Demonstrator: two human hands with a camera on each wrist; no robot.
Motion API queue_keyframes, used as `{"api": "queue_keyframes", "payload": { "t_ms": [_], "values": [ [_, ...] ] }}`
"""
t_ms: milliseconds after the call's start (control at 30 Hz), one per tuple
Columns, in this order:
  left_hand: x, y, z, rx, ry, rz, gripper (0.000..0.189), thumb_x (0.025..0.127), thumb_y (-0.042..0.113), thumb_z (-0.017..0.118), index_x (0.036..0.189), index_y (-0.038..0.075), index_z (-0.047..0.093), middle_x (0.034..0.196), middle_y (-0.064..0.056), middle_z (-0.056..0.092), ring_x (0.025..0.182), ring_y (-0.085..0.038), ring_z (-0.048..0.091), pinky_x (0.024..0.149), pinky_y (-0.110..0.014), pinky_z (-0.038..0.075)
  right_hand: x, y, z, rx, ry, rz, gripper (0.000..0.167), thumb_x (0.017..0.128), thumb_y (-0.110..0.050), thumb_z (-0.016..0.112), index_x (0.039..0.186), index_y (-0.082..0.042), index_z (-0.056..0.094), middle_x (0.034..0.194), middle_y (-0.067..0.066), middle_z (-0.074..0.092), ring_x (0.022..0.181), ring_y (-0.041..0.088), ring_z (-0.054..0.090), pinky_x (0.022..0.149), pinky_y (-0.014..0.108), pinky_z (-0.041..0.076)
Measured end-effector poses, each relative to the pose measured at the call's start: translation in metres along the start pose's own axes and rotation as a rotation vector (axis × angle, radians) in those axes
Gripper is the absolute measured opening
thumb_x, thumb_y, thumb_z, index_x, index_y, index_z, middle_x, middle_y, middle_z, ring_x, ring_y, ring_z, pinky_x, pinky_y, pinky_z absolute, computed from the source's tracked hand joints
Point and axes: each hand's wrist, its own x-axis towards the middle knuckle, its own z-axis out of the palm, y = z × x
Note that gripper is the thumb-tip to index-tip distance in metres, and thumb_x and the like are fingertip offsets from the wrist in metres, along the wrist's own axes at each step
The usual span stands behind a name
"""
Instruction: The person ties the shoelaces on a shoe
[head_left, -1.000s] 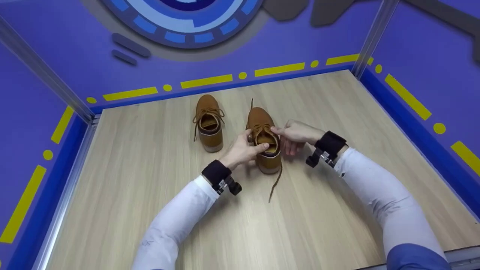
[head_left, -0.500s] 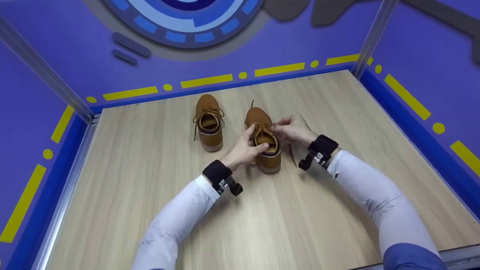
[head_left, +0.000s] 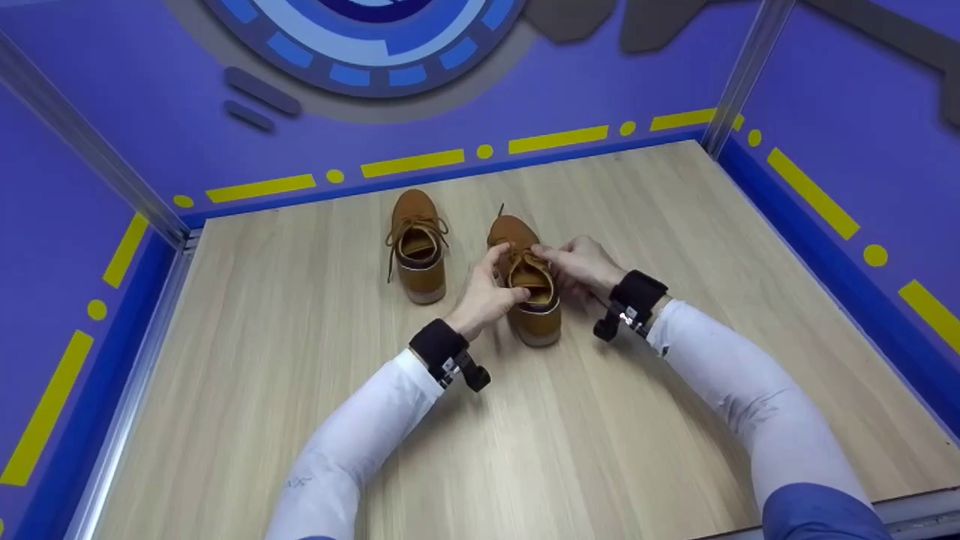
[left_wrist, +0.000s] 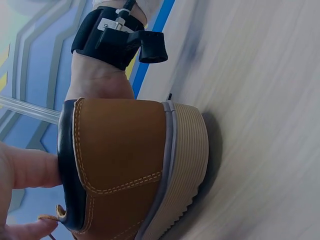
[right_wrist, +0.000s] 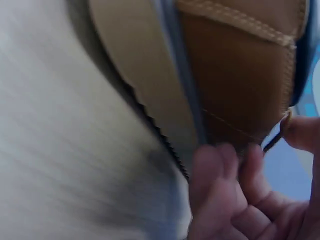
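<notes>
A tan lace-up shoe [head_left: 536,322] stands on the wooden surface with its toe pointing away from me. My left hand [head_left: 482,296] grips its left side, thumb at the padded collar and index finger up beside the laces. At the eyelets, my right hand [head_left: 581,264] pinches the brown shoelace [right_wrist: 285,125] between thumb and finger, its other fingers curled against the shoe's right side. One lace end [head_left: 502,211] sticks up past the toe. In the left wrist view, the heel side and ribbed sole [left_wrist: 190,150] fill the middle.
A matching shoe [head_left: 420,277] stands to the left, its lace tied in a bow. Blue panels with yellow marks [head_left: 412,162] wall in the wooden surface [head_left: 300,360] at the back and sides.
The loose lace end behind the heel has swung to the right, beside my right hand. My right hand has shifted slightly left over the laces; my left index finger has moved up along them.
</notes>
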Motion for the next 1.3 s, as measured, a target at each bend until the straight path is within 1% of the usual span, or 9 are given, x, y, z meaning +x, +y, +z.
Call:
{"api": "queue_keyframes", "payload": {
  "t_ms": [133, 267, 433, 500, 633, 733, 967, 1167, 1300],
  "values": [
    [0.001, 0.000, 0.003, -0.063, 0.014, 0.027, 0.066, 0.082, -0.006, 0.074, 0.145, 0.001, 0.054, 0.150, -0.015, 0.059, 0.142, -0.029, 0.052, 0.121, -0.043, 0.040, 0.002, 0.001, 0.003, -0.016, -0.004, -0.085, 0.038, 0.096, -0.046, 0.074, 0.081, -0.011, 0.071, 0.064, -0.006, 0.062, 0.054, 0.009, 0.055, 0.047, 0.023, 0.043],
    [0.003, 0.002, 0.003, -0.133, 0.081, 0.018, 0.040, 0.091, 0.003, 0.073, 0.129, -0.001, 0.062, 0.134, -0.014, 0.068, 0.127, -0.023, 0.061, 0.111, -0.035, 0.047, 0.003, -0.004, 0.003, 0.137, -0.004, -0.164, 0.025, 0.100, -0.026, 0.070, 0.091, -0.003, 0.073, 0.079, 0.001, 0.067, 0.063, 0.010, 0.059, 0.052, 0.021, 0.044],
    [0.008, 0.010, -0.002, -0.189, 0.193, -0.010, 0.019, 0.100, 0.013, 0.067, 0.116, 0.002, 0.068, 0.116, -0.010, 0.070, 0.106, -0.018, 0.064, 0.094, -0.026, 0.050, -0.003, -0.017, -0.005, 0.330, -0.032, -0.186, 0.023, 0.105, -0.024, 0.061, 0.099, -0.004, 0.070, 0.086, 0.006, 0.074, 0.069, 0.014, 0.068, 0.052, 0.020, 0.047],
    [0.009, 0.015, -0.007, -0.196, 0.224, -0.014, 0.018, 0.104, 0.017, 0.064, 0.112, 0.002, 0.068, 0.114, -0.012, 0.070, 0.105, -0.018, 0.063, 0.091, -0.024, 0.048, -0.008, -0.024, -0.007, 0.352, -0.027, -0.235, 0.024, 0.107, -0.025, 0.057, 0.099, -0.005, 0.068, 0.088, 0.004, 0.076, 0.075, 0.016, 0.071, 0.055, 0.021, 0.049],
    [0.012, 0.027, -0.018, -0.186, 0.270, 0.007, 0.025, 0.107, 0.024, 0.061, 0.107, 0.001, 0.071, 0.111, -0.016, 0.069, 0.096, -0.016, 0.060, 0.081, -0.024, 0.045, -0.019, -0.041, -0.009, 0.329, -0.003, -0.408, 0.034, 0.111, -0.024, 0.051, 0.098, 0.004, 0.067, 0.090, 0.002, 0.076, 0.084, 0.017, 0.070, 0.062, 0.024, 0.051],
    [0.013, 0.035, -0.024, -0.197, 0.265, 0.044, 0.027, 0.108, 0.023, 0.060, 0.107, 0.000, 0.074, 0.104, -0.016, 0.068, 0.089, -0.016, 0.058, 0.077, -0.026, 0.045, -0.025, -0.053, -0.008, 0.278, 0.037, -0.536, 0.039, 0.112, -0.022, 0.049, 0.096, 0.009, 0.067, 0.087, 0.001, 0.075, 0.083, 0.015, 0.069, 0.065, 0.026, 0.051],
    [0.015, 0.047, -0.030, -0.201, 0.175, 0.123, 0.023, 0.108, 0.018, 0.061, 0.109, 0.002, 0.076, 0.106, -0.016, 0.077, 0.101, -0.030, 0.068, 0.083, -0.026, 0.052, -0.034, -0.077, -0.008, 0.233, 0.112, -0.724, 0.036, 0.110, -0.012, 0.051, 0.092, 0.012, 0.070, 0.082, -0.004, 0.073, 0.080, 0.010, 0.067, 0.067, 0.025, 0.051],
    [0.020, 0.052, -0.032, -0.090, 0.112, 0.198, 0.027, 0.107, 0.018, 0.061, 0.107, -0.004, 0.076, 0.100, -0.027, 0.074, 0.095, -0.041, 0.069, 0.071, -0.021, 0.048, -0.037, -0.093, -0.006, 0.197, 0.142, -0.794, 0.029, 0.108, -0.006, 0.053, 0.092, 0.012, 0.069, 0.088, 0.023, 0.072, 0.079, 0.013, 0.064, 0.068, 0.024, 0.047],
    [0.025, 0.054, -0.034, 0.025, 0.118, 0.241, 0.025, 0.106, 0.018, 0.063, 0.103, -0.001, 0.079, 0.092, -0.024, 0.075, 0.079, -0.026, 0.067, 0.067, -0.021, 0.046, -0.041, -0.102, -0.005, 0.124, 0.169, -0.823, 0.025, 0.106, -0.002, 0.055, 0.094, 0.012, 0.072, 0.092, 0.033, 0.071, 0.071, 0.008, 0.055, 0.065, 0.020, 0.040]
  ]
}}
